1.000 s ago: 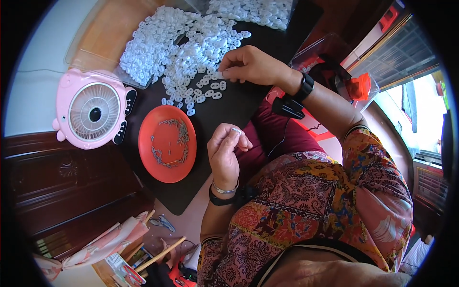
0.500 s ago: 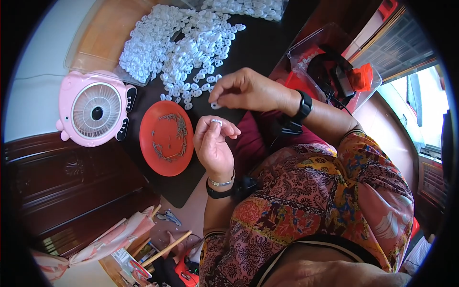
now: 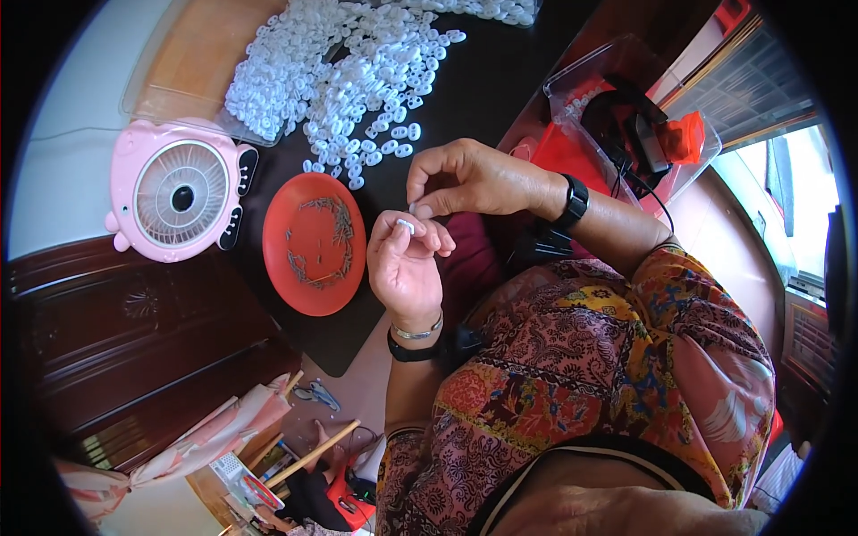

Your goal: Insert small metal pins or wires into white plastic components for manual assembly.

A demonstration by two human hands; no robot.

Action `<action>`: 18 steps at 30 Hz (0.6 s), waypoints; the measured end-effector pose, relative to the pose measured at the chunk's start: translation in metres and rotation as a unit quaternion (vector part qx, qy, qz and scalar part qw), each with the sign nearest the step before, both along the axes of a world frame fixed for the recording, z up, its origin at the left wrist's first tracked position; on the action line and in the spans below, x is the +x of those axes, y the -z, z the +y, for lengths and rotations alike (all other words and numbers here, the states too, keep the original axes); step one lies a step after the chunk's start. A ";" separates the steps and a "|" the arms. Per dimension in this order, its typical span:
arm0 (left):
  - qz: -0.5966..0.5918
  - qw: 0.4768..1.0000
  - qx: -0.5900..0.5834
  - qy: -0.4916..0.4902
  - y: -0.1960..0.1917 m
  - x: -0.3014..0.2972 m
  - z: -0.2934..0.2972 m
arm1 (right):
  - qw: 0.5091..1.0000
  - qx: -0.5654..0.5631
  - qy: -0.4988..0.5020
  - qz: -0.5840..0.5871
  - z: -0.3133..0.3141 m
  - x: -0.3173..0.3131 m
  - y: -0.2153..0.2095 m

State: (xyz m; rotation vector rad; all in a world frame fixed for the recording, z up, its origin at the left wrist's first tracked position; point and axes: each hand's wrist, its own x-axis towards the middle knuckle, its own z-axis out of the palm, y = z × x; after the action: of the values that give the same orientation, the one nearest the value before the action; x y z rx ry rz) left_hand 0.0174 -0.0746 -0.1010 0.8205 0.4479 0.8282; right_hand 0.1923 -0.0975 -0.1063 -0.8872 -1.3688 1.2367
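Note:
Between thumb and forefinger, my left hand [image 3: 405, 272] pinches a small white plastic piece [image 3: 406, 227], palm turned up. Just above it, my right hand [image 3: 474, 181] has its thumb and forefinger closed on another small white piece [image 3: 413, 208], mostly hidden by the fingertips. The two hands nearly meet. Left of them lies a round orange-red plate [image 3: 290, 286] with small grey screw-like pins [image 3: 341, 223] scattered in a ring. Beyond the plate spreads a large heap of white oval plastic pieces [image 3: 362, 89], each with two holes, on the dark table [image 3: 483, 80].
A pink animal-shaped fan [image 3: 181, 196] stands left of the plate. At right, a clear plastic bin [image 3: 572, 80] holds black and orange items. Scissors-like blue-grey tool [image 3: 318, 394] lies on the floor below the table edge. A wooden stick [image 3: 313, 457] juts up at lower left.
My right hand has come down and closer to my left hand, bringing its white piece near the left fingertips. My left hand still pinches its piece. The view has shifted slightly.

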 end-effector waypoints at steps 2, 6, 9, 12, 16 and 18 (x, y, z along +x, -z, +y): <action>0.007 1.000 0.014 -0.013 -0.001 0.003 -0.001 | 0.996 -0.072 -0.014 0.049 -0.001 -0.002 0.001; 0.038 0.997 0.054 -0.031 -0.002 0.002 -0.002 | 0.989 -0.096 0.043 0.102 -0.002 -0.003 0.002; 0.039 0.997 0.049 -0.033 0.000 0.001 -0.003 | 0.986 -0.106 0.043 0.124 -0.002 -0.001 0.003; 0.037 0.997 0.048 -0.039 0.001 0.001 -0.004 | 0.983 -0.110 0.045 0.138 -0.003 -0.001 0.004; 0.108 0.988 0.092 -0.067 -0.005 0.001 -0.007 | 0.986 -0.104 0.037 0.126 -0.004 0.000 0.003; 0.135 0.982 0.109 -0.077 -0.006 0.001 -0.008 | 0.984 -0.110 0.038 0.138 -0.005 -0.001 0.004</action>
State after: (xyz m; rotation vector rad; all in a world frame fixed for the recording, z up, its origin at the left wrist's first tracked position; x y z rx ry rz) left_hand 0.0182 -0.0824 -0.0950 1.1184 0.6758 0.9243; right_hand 0.1914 -0.1020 -0.1101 -0.8722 -0.9830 1.4116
